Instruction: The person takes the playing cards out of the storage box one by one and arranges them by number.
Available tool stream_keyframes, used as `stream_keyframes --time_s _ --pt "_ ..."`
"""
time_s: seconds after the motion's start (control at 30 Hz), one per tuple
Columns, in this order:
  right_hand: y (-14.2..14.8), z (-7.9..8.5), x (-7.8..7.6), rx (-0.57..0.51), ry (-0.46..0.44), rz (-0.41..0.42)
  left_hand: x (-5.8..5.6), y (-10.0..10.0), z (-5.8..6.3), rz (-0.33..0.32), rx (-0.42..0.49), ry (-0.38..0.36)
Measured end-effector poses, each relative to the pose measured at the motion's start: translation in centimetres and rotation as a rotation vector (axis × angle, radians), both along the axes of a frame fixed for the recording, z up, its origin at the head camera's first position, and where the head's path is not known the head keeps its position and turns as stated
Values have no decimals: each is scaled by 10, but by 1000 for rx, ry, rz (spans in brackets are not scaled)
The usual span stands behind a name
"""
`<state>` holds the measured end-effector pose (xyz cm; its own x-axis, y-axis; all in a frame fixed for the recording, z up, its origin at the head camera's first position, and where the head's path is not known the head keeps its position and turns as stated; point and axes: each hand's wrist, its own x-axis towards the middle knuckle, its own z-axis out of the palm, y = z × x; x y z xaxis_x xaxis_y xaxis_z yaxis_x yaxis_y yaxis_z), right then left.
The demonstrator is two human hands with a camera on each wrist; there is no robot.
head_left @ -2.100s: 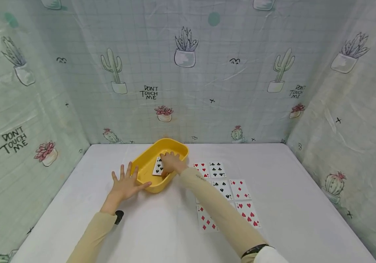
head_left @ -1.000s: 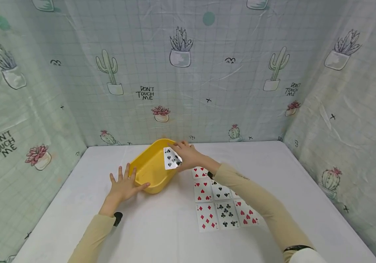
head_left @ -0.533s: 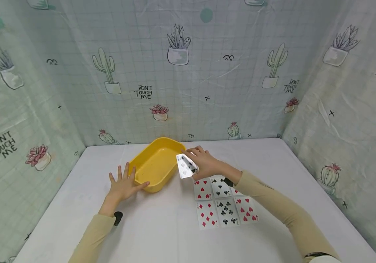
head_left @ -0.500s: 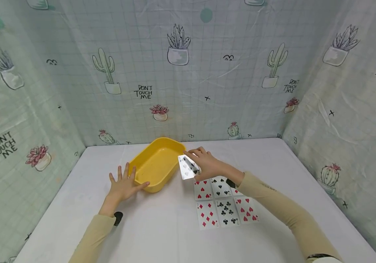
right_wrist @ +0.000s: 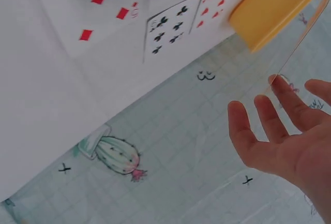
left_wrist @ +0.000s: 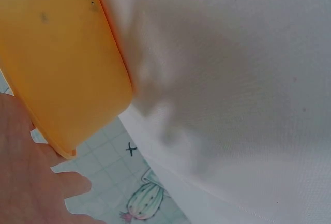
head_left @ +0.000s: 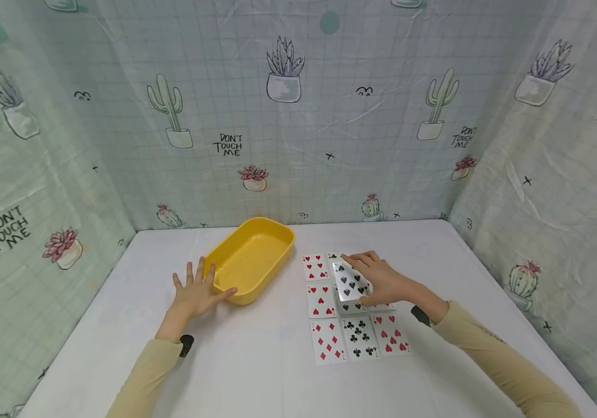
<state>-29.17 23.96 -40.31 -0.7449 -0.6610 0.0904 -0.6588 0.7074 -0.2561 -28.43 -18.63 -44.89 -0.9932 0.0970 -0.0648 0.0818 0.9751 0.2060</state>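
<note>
My right hand [head_left: 384,281] pinches a spades playing card [head_left: 349,281] by its edge, tilted above the face-up cards on the table. In the right wrist view that same card [right_wrist: 304,35] shows nearly edge-on at the fingertips. Beneath it, a clubs card [head_left: 333,256], a middle spades card [head_left: 352,307] and a diamonds card [head_left: 389,306] are partly covered. Fingers spread, my left hand [head_left: 191,303] touches the near left end of a yellow plastic tub [head_left: 248,255]. The left wrist view has the tub's wall [left_wrist: 67,63] with the left hand [left_wrist: 26,167] against its rim.
Several cards lie in rows: hearts cards [head_left: 315,267] on the left, and a front row with a diamonds card [head_left: 327,341], a clubs card [head_left: 360,338] and a hearts card [head_left: 391,335]. A patterned cloth [head_left: 330,116] stands behind the white table [head_left: 256,360].
My right hand took the spades card out of the tub and carried it right, over the laid-out cards. The tub's inside now shows no card. My left hand has stayed at the tub.
</note>
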Motion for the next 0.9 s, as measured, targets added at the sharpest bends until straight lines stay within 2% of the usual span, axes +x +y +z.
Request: stream_keyframes --time_s 0.17,0.5,0.9 --pt "24 -4 10 -9 35 12 1 -2 0 3 -1 9" --pt "63 -14 25 31 37 -28 2 0 -2 0 22 2" --pt "104 -38 46 63 -66 -155 1 -1 -6 4 11 29"
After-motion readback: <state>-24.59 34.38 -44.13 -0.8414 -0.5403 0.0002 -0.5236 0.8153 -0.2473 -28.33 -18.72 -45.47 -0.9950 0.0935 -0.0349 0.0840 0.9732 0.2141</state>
